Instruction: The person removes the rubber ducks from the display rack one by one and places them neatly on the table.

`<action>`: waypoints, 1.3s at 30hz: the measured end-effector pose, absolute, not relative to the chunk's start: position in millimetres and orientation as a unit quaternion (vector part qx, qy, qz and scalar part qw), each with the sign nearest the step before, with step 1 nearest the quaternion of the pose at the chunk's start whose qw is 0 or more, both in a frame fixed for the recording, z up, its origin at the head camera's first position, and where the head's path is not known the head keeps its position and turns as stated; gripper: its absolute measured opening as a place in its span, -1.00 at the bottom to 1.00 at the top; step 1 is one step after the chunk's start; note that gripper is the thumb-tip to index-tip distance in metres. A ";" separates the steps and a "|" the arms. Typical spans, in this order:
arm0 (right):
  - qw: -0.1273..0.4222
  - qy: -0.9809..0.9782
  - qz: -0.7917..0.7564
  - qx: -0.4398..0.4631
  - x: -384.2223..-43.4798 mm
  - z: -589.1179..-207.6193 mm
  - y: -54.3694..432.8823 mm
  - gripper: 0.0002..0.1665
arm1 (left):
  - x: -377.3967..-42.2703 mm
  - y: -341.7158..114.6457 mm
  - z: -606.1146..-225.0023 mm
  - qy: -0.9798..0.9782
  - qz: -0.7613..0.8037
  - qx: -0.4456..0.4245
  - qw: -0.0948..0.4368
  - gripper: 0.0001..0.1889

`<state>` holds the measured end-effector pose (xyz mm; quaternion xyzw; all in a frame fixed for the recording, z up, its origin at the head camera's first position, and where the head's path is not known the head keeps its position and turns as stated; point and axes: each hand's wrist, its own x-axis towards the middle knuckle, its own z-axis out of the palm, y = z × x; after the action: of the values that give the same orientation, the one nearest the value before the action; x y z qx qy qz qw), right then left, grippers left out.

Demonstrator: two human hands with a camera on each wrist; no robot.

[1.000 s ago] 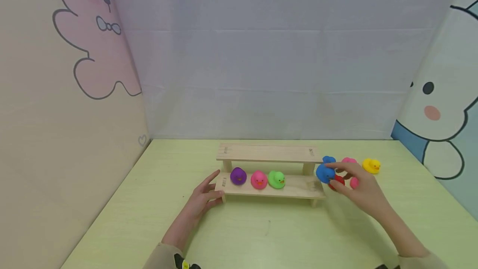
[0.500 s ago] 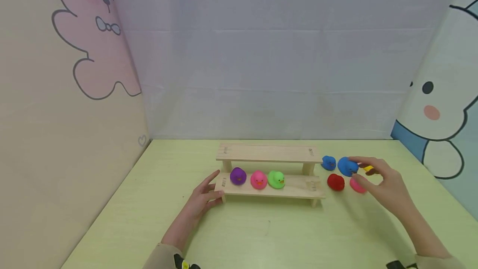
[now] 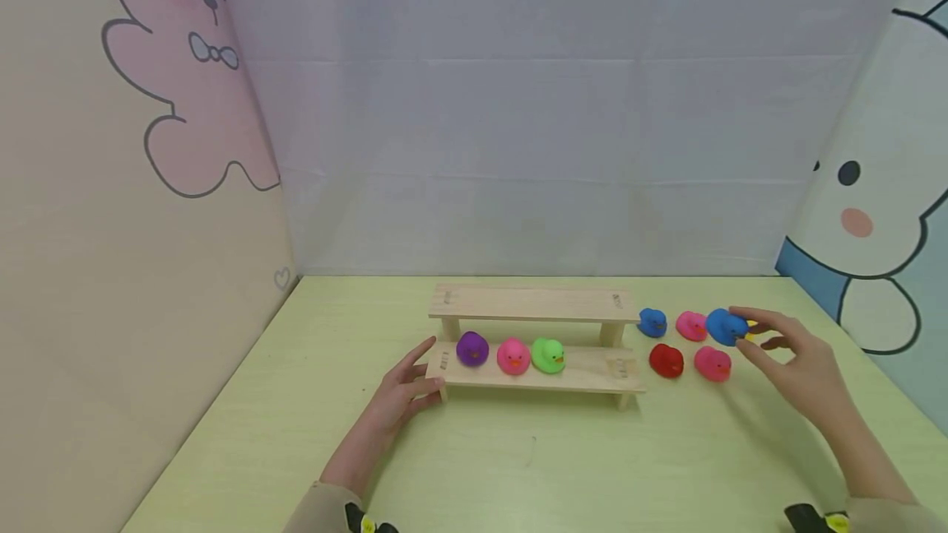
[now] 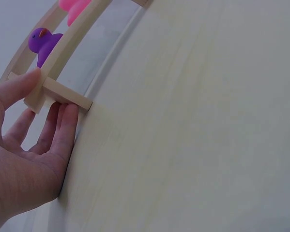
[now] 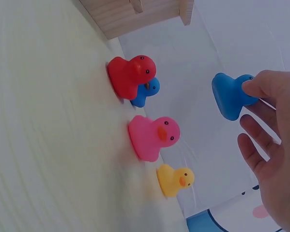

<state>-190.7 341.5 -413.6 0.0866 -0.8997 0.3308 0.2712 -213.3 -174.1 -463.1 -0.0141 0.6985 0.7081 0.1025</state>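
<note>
My right hand (image 3: 803, 364) pinches a blue rubber duck (image 3: 726, 326) between thumb and fingers, held above the table at the right. In the right wrist view that blue duck (image 5: 229, 96) is well off the tabletop. At the left end of a two-tier wooden shelf (image 3: 585, 367), my left hand (image 3: 403, 391) grips the lower board, thumb at its front edge. The left wrist view has the fingers (image 4: 65, 128) under the board by its leg. On the lower board sit a purple duck (image 3: 472, 349), a pink duck (image 3: 513, 357) and a green duck (image 3: 549, 356).
Right of the shelf stand another blue duck (image 3: 652, 322), a red duck (image 3: 666, 361) and two pink ducks, one behind (image 3: 691, 326) and one in front (image 3: 713, 363). A yellow duck (image 5: 175, 181) is mostly hidden behind the held one in the head view. A white curtain (image 3: 518, 146) closes the back.
My right hand has carried the blue duck rightward from beside the shelf's right end, past the red and pink ducks toward the yellow one. My left hand has stayed at the shelf.
</note>
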 end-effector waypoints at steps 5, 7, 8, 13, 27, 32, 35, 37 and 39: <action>0.264 -0.904 0.325 0.085 -192.6 -419.1 356.3 -0.47 | -212.5 -174.0 -462.5 0.700 0.707 -0.015 0.101 -0.26; 0.263 -0.906 0.321 0.085 -193.3 -421.5 362.0 -0.48 | -212.6 -173.8 -462.4 0.700 0.707 -0.016 0.101 -0.26; 0.262 -0.908 0.317 0.083 -193.6 -422.7 364.7 -0.49 | -212.6 -173.8 -462.6 0.701 0.706 -0.016 0.100 -0.26; 0.253 -0.916 0.301 0.079 -195.0 -429.4 375.3 -0.50 | -212.7 -173.5 -462.6 0.700 0.707 -0.016 0.102 -0.26; 0.203 -0.939 0.273 0.054 -198.2 -439.9 392.5 -0.52 | -210.8 -173.8 -459.2 0.698 0.708 -0.010 0.106 -0.26; 0.178 -0.944 0.272 0.057 -199.1 -441.7 398.8 -0.52 | -209.7 -173.9 -458.8 0.697 0.709 -0.008 0.105 -0.25; 0.161 -0.947 0.270 0.058 -199.7 -442.8 402.7 -0.53 | -210.0 -174.1 -459.6 0.699 0.707 -0.001 0.104 -0.25; 0.150 -0.950 0.267 0.060 -200.1 -443.8 404.6 -0.54 | -210.1 -174.3 -460.1 0.698 0.708 -0.002 0.104 -0.25; 0.138 -0.953 0.262 0.061 -200.7 -444.4 405.4 -0.54 | -210.4 -174.3 -460.5 0.698 0.708 -0.002 0.104 -0.25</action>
<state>-200.7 405.4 -444.4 0.0609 -0.9532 0.2622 0.1380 -210.4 -174.3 -460.5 -0.0022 0.6982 0.7083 0.1041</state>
